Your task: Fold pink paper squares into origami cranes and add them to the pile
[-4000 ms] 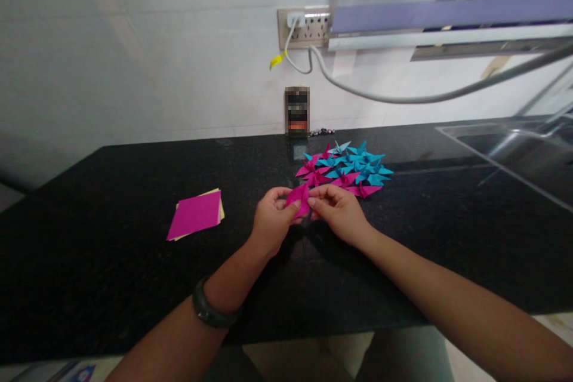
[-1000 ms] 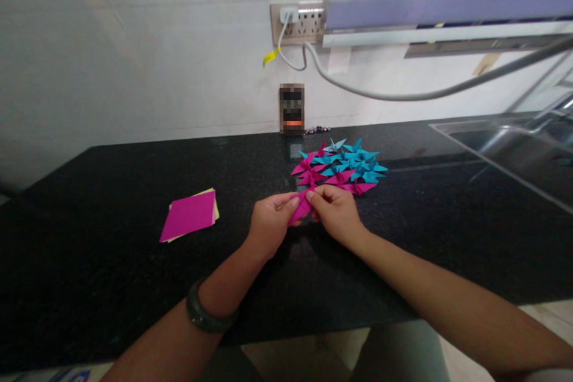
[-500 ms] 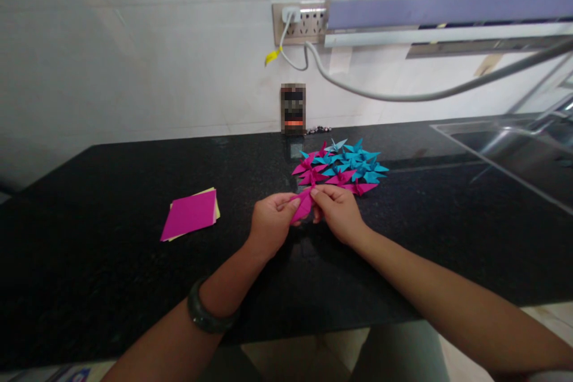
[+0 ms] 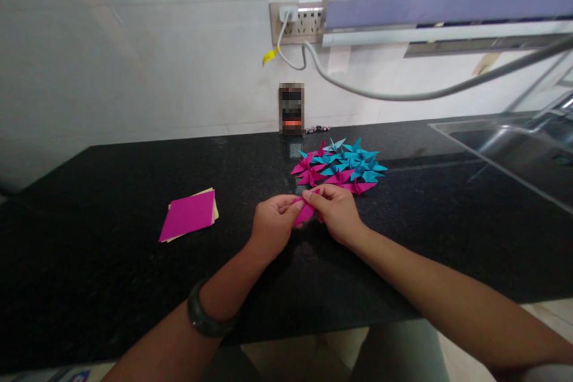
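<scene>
Right now I am partway through a fold: my left hand [image 4: 272, 224] and right hand [image 4: 336, 210] both pinch the small pink paper piece [image 4: 305, 213] between thumb and fingertips, raised just above the black countertop [image 4: 111, 286], near its front edge and just in front of the heap of folded pink and blue paper birds [image 4: 342, 167]. The piece looks narrow and already creased several times, so I judge this a late shaping step rather than an early one. The next move, as I see it, calls for a tight fingertip grip and edges lined up cleanly before pressing any crease. Unfolded square sheets [image 4: 188, 215], pink over pale yellow, lie well apart on my left. As for writing, I can read none: the small upright object [image 4: 291, 108] against the wall is blurred out, and the yellow tag [image 4: 268, 57] on the cable under the wall socket [image 4: 296, 22] shows no legible text.
</scene>
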`<state>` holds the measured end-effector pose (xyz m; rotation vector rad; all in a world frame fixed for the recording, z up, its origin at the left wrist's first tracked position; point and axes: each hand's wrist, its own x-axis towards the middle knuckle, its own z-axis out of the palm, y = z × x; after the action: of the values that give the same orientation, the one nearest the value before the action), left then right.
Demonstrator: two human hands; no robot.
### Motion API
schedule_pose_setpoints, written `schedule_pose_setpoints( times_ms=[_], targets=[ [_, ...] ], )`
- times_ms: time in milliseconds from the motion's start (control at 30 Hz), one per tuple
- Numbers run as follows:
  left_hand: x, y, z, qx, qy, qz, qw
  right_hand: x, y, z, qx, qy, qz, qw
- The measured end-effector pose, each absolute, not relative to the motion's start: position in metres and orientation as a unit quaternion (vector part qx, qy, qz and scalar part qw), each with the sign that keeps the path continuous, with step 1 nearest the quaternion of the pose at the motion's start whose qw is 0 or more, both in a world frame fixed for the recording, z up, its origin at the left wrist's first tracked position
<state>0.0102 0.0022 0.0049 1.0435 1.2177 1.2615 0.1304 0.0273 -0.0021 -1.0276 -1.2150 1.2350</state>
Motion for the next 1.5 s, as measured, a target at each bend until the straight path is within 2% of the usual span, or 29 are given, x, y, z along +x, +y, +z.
schedule_pose_setpoints(
  times_ms=[300,400,600,733,900,967,1100,1167,1233,1367,1500],
  targets=[
    [0.008,0.003,0.005,0.426,0.512,0.529,0.526,0.132,0.032,-0.003,-0.409,-0.531,0.555,0.493],
    [0.007,0.002,0.007,0.424,0.51,0.525,0.533,0.132,0.03,-0.001,-0.43,-0.566,0.52,0.474],
    [0.008,0.003,0.007,0.453,0.534,0.438,0.564,0.132,0.027,0.001,-0.476,-0.59,0.392,0.521],
    [0.009,0.001,0.007,0.473,0.528,0.443,0.549,0.131,0.023,0.004,-0.482,-0.589,0.368,0.535],
    [0.008,0.0,0.013,0.481,0.492,0.434,0.581,0.133,0.025,0.004,-0.478,-0.589,0.352,0.549],
    [0.006,0.0,0.015,0.504,0.511,0.426,0.551,0.135,0.026,0.004,-0.478,-0.598,0.334,0.55],
    [0.003,0.0,0.014,0.519,0.563,0.432,0.477,0.143,0.026,0.006,-0.469,-0.645,0.214,0.565],
    [0.001,0.001,0.013,0.499,0.571,0.436,0.485,0.149,0.026,0.007,-0.441,-0.681,0.111,0.574],
    [0.001,0.001,0.013,0.47,0.548,0.433,0.54,0.155,0.026,0.008,-0.398,-0.709,0.019,0.582],
    [0.0,0.001,0.013,0.397,0.421,0.454,0.678,0.159,0.027,0.006,-0.276,-0.831,-0.022,0.482],
    [-0.003,0.003,0.011,0.373,0.36,0.499,0.695,0.152,0.026,0.005,-0.208,-0.887,-0.043,0.411]
  ],
)
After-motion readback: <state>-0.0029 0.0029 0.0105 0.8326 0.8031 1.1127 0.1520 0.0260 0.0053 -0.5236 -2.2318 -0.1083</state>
